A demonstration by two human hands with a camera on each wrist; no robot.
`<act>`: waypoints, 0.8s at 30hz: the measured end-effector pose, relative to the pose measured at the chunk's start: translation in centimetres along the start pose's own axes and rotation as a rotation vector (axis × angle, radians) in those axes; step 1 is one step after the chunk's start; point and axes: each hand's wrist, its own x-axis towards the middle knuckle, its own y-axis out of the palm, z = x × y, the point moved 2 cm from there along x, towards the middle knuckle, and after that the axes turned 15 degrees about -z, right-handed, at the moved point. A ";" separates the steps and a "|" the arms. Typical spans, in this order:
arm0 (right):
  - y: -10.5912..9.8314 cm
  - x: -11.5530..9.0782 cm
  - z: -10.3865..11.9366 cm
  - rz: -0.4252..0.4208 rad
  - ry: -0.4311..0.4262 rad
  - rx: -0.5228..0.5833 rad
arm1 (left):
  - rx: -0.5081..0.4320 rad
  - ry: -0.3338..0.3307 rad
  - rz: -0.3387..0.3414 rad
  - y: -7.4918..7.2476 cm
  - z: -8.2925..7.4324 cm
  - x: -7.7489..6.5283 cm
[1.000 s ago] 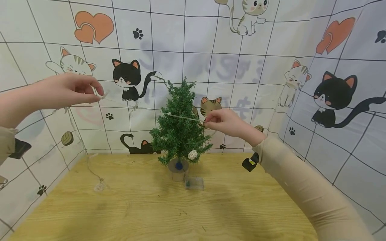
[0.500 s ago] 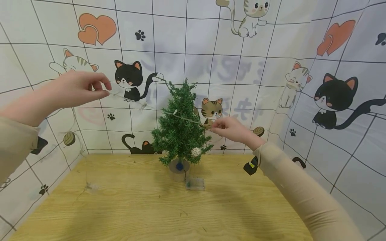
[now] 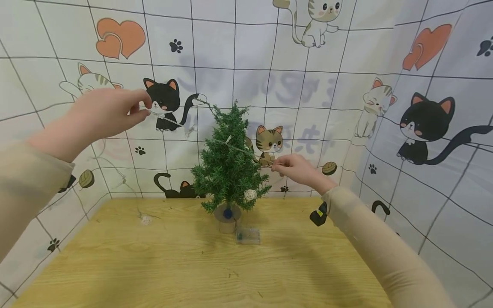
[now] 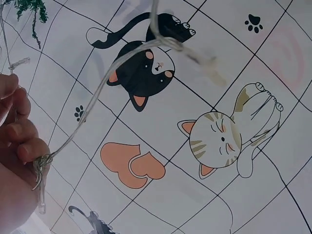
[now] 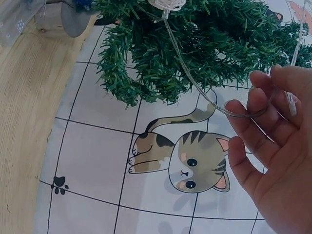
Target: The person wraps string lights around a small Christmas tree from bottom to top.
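Note:
A small green artificial Christmas tree [image 3: 225, 164] stands upright in the middle of the head view. Across its front runs a thin clear string-light wire [image 3: 242, 150], stretched between my hands. My left hand [image 3: 105, 112] pinches it at the left, higher than the right. Beside the tree my right hand [image 3: 296, 170] pinches the other end of the span. From the left hand [image 4: 19, 146] a loose length of the wire [image 4: 92, 100] trails off in the left wrist view. In the right wrist view, a wire [image 5: 183, 66] runs from a white woven ball [image 5: 167, 4] to my right fingers.
The tree's round base [image 3: 227, 221] rests on the wooden table [image 3: 185, 265]. A clear box [image 3: 248, 235] lies in front of it. At the left, trailing wire hangs down to a small pale piece [image 3: 145, 220] on the tabletop. Cat-printed cloth [image 3: 215, 42] covers the walls behind.
My left hand has moved right, toward the tree. The right hand has shifted slightly right and down with the wire. The trailing wire at the left has swung about.

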 end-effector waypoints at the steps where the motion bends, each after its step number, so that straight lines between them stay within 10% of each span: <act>1: 0.0 0.0 0.0 -0.002 0.002 0.001 | 0.017 0.007 -0.016 0.0 -0.1 0.2; 11: -0.2 -0.3 0.6 -0.196 -0.041 0.034 | 0.041 0.065 -0.124 -1.2 -1.5 3.5; 24: 0.1 -1.0 0.4 -0.466 -0.428 -0.060 | 0.083 0.300 -0.231 -2.4 -2.4 4.4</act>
